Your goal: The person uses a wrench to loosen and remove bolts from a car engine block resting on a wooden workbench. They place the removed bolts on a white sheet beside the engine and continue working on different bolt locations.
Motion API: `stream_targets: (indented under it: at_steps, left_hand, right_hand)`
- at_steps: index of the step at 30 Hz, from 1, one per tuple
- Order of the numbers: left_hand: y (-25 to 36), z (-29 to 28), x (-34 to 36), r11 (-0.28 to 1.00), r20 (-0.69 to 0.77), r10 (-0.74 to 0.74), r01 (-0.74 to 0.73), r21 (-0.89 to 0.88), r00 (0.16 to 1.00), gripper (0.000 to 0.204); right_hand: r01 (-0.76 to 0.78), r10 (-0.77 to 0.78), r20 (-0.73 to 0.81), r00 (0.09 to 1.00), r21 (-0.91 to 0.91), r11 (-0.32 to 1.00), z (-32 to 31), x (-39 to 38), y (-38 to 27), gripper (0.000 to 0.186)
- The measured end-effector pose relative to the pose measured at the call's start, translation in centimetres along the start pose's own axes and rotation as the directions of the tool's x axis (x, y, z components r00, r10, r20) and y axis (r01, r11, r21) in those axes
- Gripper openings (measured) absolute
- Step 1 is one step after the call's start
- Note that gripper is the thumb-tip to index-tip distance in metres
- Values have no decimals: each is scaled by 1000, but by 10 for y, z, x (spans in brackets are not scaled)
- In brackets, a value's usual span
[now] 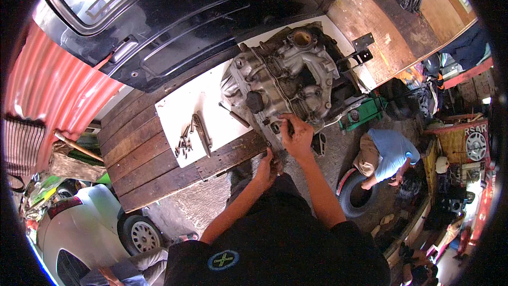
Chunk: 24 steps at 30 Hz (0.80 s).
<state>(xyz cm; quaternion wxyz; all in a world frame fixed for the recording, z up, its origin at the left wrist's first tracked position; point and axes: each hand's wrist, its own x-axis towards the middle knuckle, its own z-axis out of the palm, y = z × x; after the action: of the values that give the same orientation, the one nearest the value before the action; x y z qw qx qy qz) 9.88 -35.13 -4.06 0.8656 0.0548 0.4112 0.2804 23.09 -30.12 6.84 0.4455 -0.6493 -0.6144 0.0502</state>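
A greasy metal engine (288,74) sits on a white board (168,107) toward the far right of a plank workbench (138,165). The right hand (297,136) is at the engine's near edge, its thumb and fingers bent close together; whether they clamp a small part, I cannot tell. The left hand (269,166) is nearer and slightly to the left, just beside the bench's near edge, fingers curled; its grip is also unclear.

Left of the engine, a slim dark rod (234,115) lies on the board, and farther left is a loose group of bolts (183,146) next to a long metal tool (201,134). On the right, well apart from the bench, a co-worker in a blue shirt (390,148) bends over a tyre (351,201), one hand at it.
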Motion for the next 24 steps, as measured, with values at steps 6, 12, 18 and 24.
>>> stream_targets:
  at_steps: [6, 12, 18, 24]
  left_hand:
    - [12, -2, -8, 989, 78, -144, 146, -17, 986, 52]
    - [6, -14, 9, 958, 39, 155, -160, 237, 987, 47]
    - [2, -12, 5, 992, -79, 115, -118, -38, 990, 44]
    - [14, -59, 26, 486, 118, 500, -391, 781, 858, 53]
  right_hand:
    - [25, -21, -61, 998, 74, 997, 1, 1, -3, 13]
    - [-10, 13, -33, 999, 110, 994, -2, 1, -3, 13]
    - [-11, 13, -23, 1000, 107, 994, -2, 0, 0, 11]
    - [-111, 108, 60, 992, 39, 993, -3, -1, -3, 10]
